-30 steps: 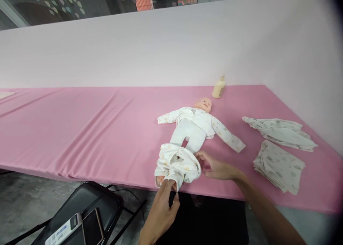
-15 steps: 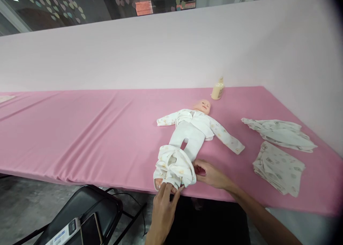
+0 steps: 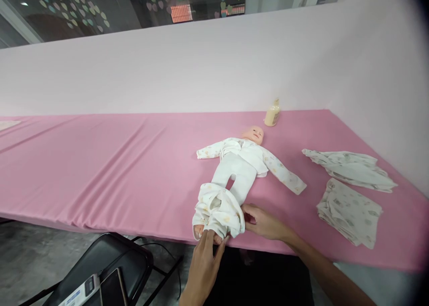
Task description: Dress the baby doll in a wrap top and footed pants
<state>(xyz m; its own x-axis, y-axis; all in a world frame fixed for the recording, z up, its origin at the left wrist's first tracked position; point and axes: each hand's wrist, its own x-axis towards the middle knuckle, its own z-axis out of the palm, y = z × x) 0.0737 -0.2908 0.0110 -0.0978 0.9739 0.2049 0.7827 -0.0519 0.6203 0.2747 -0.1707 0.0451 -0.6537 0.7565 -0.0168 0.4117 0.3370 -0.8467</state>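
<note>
A baby doll (image 3: pixel 256 135) lies on its back, head away from me, in a white patterned long-sleeved top (image 3: pixel 246 152) and plain white legwear (image 3: pixel 231 167). White baby trousers (image 3: pixel 219 205) with a small print are bunched round its lower legs, and its feet show at the cuffs. With fingers closed at the near cuff edge, my left hand (image 3: pixel 204 261) grips the trousers beside the toes. On the other side, my right hand (image 3: pixel 263 221) pinches the fabric with thumb and fingertips. Its exact hold is partly hidden by the folds.
A pump bottle (image 3: pixel 271 115) stands beyond the doll's head on the pink-covered table (image 3: pixel 134 172). To the right lie a white garment (image 3: pixel 351 167) and a folded printed cloth (image 3: pixel 350 212). A black chair (image 3: pixel 114 252) at front left carries a phone (image 3: pixel 114 288) and a white device (image 3: pixel 78 295).
The whole view has shifted slightly downward. Both hands keep nearly the same places on the trousers, and the doll stays where it was.
</note>
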